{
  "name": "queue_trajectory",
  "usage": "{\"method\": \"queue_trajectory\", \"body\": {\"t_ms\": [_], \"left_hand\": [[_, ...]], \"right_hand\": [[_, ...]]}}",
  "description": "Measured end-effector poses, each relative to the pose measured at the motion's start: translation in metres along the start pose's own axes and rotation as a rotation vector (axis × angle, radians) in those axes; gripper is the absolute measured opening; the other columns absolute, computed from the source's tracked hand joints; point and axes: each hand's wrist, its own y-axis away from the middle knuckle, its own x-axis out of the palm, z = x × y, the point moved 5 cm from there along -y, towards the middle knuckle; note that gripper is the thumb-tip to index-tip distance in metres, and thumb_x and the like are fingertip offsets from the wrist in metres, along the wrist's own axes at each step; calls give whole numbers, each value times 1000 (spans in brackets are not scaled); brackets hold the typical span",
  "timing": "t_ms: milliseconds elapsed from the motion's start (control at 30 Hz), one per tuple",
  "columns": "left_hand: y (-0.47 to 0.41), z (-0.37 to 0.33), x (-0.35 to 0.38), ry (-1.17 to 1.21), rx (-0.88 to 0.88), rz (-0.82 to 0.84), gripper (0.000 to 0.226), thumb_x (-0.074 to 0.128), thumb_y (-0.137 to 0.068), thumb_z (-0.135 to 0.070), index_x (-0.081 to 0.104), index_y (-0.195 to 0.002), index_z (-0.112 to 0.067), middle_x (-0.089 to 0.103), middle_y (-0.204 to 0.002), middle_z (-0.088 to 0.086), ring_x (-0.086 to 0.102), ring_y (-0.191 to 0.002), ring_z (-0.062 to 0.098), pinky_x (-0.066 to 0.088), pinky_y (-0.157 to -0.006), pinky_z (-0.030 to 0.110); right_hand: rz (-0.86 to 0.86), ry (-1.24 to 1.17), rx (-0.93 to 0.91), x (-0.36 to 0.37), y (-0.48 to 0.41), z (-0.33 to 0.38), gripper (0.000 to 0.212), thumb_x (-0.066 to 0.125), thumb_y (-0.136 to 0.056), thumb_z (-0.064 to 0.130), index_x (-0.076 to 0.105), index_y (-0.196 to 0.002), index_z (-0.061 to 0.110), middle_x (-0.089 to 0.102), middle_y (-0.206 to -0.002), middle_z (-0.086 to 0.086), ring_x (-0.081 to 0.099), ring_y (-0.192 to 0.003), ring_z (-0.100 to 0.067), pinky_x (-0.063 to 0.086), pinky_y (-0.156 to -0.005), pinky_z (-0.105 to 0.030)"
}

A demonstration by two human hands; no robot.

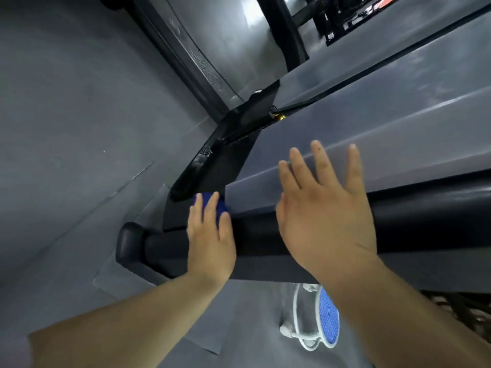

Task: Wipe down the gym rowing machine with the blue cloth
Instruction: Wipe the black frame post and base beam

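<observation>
The left forearm [132,322] and right forearm [398,309], both bare, reach in from the bottom edge. Between them, below the right wrist, stands a white-framed stool [297,333] with a round blue perforated seat.

The left hand [210,240] lies flat with straight fingers on the blue cloth [222,207], pressing it against the rowing machine [372,123]. Only a small patch of the cloth shows, peeking out between and just beyond the fingertips; the palm covers the rest. It looks soft and deep blue.

The right hand [324,208] is open, with fingers spread wide and holding nothing. It sits just to the right of the left hand, over the machine's body. The palm may be resting on the surface, but the angle does not settle whether it touches.

Under both hands runs a thick, rounded black bar [425,216] with a matte finish. It ends to the left of the left hand in a bulging black end cap [127,245]. Beyond the right fingertips a broad grey panel [398,144] spreads out, smooth, faintly glossy and stepped in long ridges. Ahead of the left fingertips a flat black plate [212,166] angles away, shiny along its edge. Further on, a small gold fitting [280,117] sits where a thin dark strap [345,83] crosses the panel. The floor [66,102] to the left is smooth grey sheeting with seams.
</observation>
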Motion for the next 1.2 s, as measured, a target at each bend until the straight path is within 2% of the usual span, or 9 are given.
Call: {"method": "queue_trajectory", "body": {"t_ms": [100, 167, 233, 400, 500, 667, 833, 1033, 1200], "left_hand": [[17, -10, 1, -128, 518, 195, 49, 23, -103, -45, 18, -151, -39, 6, -165, -7, -1, -151, 9, 4, -120, 20], [10, 8, -3, -232, 645, 257, 53, 20, -104, -48, 13, -154, -33, 8, -165, -2, 3, -152, 14, 7, -121, 21], [-6, 39, -10, -280, 512, 250, 53, 20, -104, -48, 10, -154, -34, 4, -164, -7, 1, -151, 8, 7, -120, 20], [-31, 121, -33, -114, -320, 205, 52, 24, -107, -39, 9, -156, -35, -2, -164, -14, 4, -151, 11, 7, -119, 31], [-22, 79, -22, -3, -44, 121, 50, 31, -104, -31, 20, -152, -37, 5, -161, -19, 2, -149, 2, 5, -121, 24], [-17, 34, -7, -135, 477, 191, 59, 32, -92, -32, 23, -150, -30, 9, -163, -8, 1, -152, 13, 7, -118, 14], [-41, 73, -12, -114, 275, 155, 56, 28, -95, -35, 23, -151, -33, 7, -161, -18, 4, -148, 1, 6, -116, 11], [-60, 158, -44, 41, -439, 106, 56, 31, -95, -33, 35, -150, -23, 27, -160, -3, 27, -145, 20, 21, -120, 42], [-12, 133, -35, -67, -104, 169, 64, 39, -97, -9, 23, -154, -35, 7, -161, -20, 12, -147, 3, 23, -117, 30]], "right_hand": [[2, 9, 8, 6, -5, 10, 66, 19, -91, 34, 48, -143, 7, 44, -151, -14, 28, -145, -38, -2, -113, -65], [24, 28, 19, 4, -6, 11, 65, 17, -92, 34, 44, -146, 9, 40, -154, -12, 25, -147, -36, -3, -113, -66], [46, 51, 40, 2, -6, 10, 63, 14, -95, 32, 37, -150, 13, 34, -158, -9, 19, -149, -34, -4, -112, -67], [103, 10, -8, 4, -7, 28, 67, 8, -95, 39, 12, -157, 13, 9, -165, -8, -4, -152, -34, -16, -109, -65], [116, 0, -67, 14, -10, 48, 68, 6, -95, 39, 1, -156, 10, -3, -166, -10, -14, -150, -35, -22, -104, -65], [66, -12, 0, 19, -12, 49, 69, 10, -93, 38, 33, -151, 9, 29, -160, -12, 14, -150, -35, -12, -111, -65], [75, -55, -5, 20, -13, 55, 67, 23, -92, 41, 38, -149, 8, 33, -158, -13, 16, -149, -36, -11, -109, -66], [92, -53, -43, 20, -13, 62, 66, 26, -97, 42, 23, -154, 9, 19, -163, -11, 4, -151, -38, -16, -106, -66], [110, -62, -116, 30, -15, 83, 68, 23, -100, 43, 6, -156, 8, 3, -165, -14, -9, -150, -38, -23, -101, -67]]}}
